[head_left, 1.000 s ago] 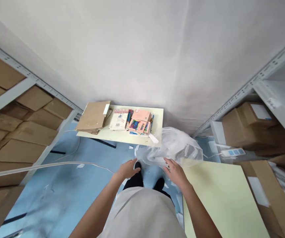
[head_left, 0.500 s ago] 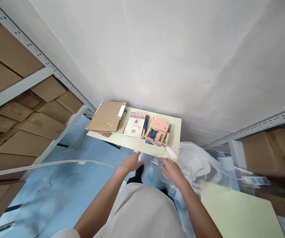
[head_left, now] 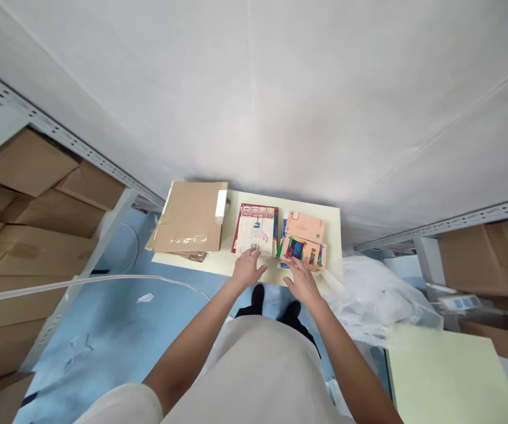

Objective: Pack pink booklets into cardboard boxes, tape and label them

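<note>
A small pale yellow table (head_left: 331, 224) stands against the white wall. On it lie a stack of flat brown cardboard (head_left: 190, 217), a red-and-white book pile (head_left: 256, 225) and a pink booklet pile (head_left: 303, 240). My left hand (head_left: 246, 270) reaches over the table's near edge, fingers spread, touching the near end of the red-and-white pile. My right hand (head_left: 300, 277) is open too, fingertips at the near edge of the pink pile. Neither hand holds anything.
Metal shelving with brown cartons (head_left: 37, 194) lines the left side, and more cartons (head_left: 475, 259) sit on the right. A crumpled clear plastic bag (head_left: 382, 297) lies right of my feet. A second pale yellow board (head_left: 448, 377) is at lower right. The floor (head_left: 116, 330) is blue.
I have stepped closer to the small table. Both hands moved forward from the plastic bag to the two book piles, and the bag now lies off to my right.
</note>
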Demonstrator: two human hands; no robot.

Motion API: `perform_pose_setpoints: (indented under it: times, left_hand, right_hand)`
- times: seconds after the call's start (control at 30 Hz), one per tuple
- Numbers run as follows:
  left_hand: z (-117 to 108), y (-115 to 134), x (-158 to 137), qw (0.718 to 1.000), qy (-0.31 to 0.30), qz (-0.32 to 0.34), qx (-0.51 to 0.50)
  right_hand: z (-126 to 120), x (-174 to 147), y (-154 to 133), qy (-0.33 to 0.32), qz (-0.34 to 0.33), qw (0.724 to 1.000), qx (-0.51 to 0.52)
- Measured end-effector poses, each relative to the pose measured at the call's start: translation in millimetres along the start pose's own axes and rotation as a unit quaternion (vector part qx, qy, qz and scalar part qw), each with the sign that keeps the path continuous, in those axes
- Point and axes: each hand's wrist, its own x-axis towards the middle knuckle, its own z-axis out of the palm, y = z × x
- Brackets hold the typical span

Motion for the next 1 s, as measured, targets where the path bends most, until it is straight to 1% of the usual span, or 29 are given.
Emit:
perform_pose_setpoints:
  times: [0.07,0.13,0.2,0.23,0.27,0.3,0.37,0.4,0.43,0.5,0.57,0.7,0.73,0.83,0.87,0.93,1.0]
  left_hand:
    - [-1,-4,9,0.999,0.013,-0.042,0.032]
    - [0,-10,15,0.996,0.009,-0.078,0.043]
    - [2,-15,18,0.995,-0.004,-0.089,0.036]
    - [4,-16,19,0.996,-0.005,-0.081,0.029]
    - [7,-16,19,0.998,-0.003,-0.063,0.019]
    - [10,-14,21,0.999,0.000,-0.037,0.003]
    - [18,-7,24,0.998,0.001,0.023,-0.050]
    - [23,-2,27,0.995,-0.007,0.052,-0.085]
    - [27,3,30,0.989,-0.021,0.077,-0.122]
    - [36,14,36,0.976,-0.051,0.103,-0.186]
    - [44,23,41,0.964,-0.077,0.104,-0.232]
    - [56,27,44,0.940,-0.089,0.053,-0.324]
    - [58,27,44,0.928,-0.085,0.032,-0.361]
    - [63,24,43,0.880,-0.065,-0.044,-0.469]
    - [64,23,42,0.866,-0.058,-0.066,-0.491]
    - [64,20,38,0.854,-0.051,-0.091,-0.510]
    - [61,17,32,0.846,-0.059,-0.103,-0.520]
  right_hand:
    - [3,11,-7,-0.008,-0.003,1.000,0.011]
    - [5,22,-14,-0.017,-0.014,1.000,0.015]
    - [7,31,-19,-0.019,-0.020,1.000,0.002]
    - [7,33,-19,-0.008,-0.007,1.000,-0.012]
    - [6,34,-17,0.010,0.022,0.999,-0.031]
    - [6,34,-13,0.035,0.066,0.996,-0.050]
    - [4,31,0,0.077,0.177,0.979,-0.071]
    - [4,28,8,0.085,0.223,0.969,-0.067]
    - [5,24,16,0.084,0.250,0.963,-0.054]
    - [9,18,28,0.069,0.259,0.963,-0.029]
    - [14,13,34,0.058,0.250,0.966,-0.022]
    - [26,6,33,0.044,0.269,0.962,-0.014]
    - [28,5,32,0.042,0.269,0.962,-0.002]
    - [33,-1,31,0.051,0.259,0.963,0.052]
    - [34,-3,31,0.060,0.254,0.962,0.078]
    - [37,-5,31,0.091,0.235,0.957,0.142]
    - [39,-7,32,0.135,0.220,0.940,0.225]
